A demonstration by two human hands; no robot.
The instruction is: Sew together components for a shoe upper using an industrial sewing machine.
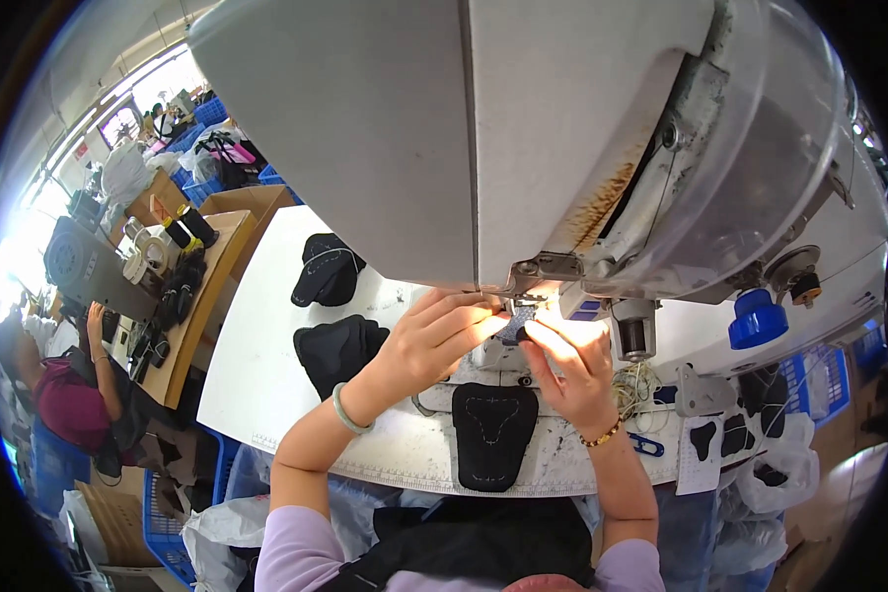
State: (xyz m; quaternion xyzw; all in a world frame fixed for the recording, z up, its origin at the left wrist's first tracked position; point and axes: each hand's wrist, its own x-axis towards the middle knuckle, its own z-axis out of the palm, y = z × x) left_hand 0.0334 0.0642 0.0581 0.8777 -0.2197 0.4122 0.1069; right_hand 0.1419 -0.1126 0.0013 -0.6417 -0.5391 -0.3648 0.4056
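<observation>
Under the head of a big white sewing machine (365, 118), both hands meet at a small grey patterned piece of fabric (519, 320) in the lamp's light. My left hand (432, 340), with a pale bangle at the wrist, pinches its left side; the needle area above partly hides those fingertips. From the right, my right hand (574, 367), wearing a beaded bracelet, pinches its lower right edge between thumb and fingers. Just below, on the table, lies a black shield-shaped pad (495, 439) with pale stitched lines.
Two stacks of black pieces, one upper (328, 268) and one lower (337, 357), sit left on the white table (252, 395). Right are tangled thread (637, 391), blue thread snips (647, 445) and a paper sheet (699, 459). A co-worker (74, 395) sits far left.
</observation>
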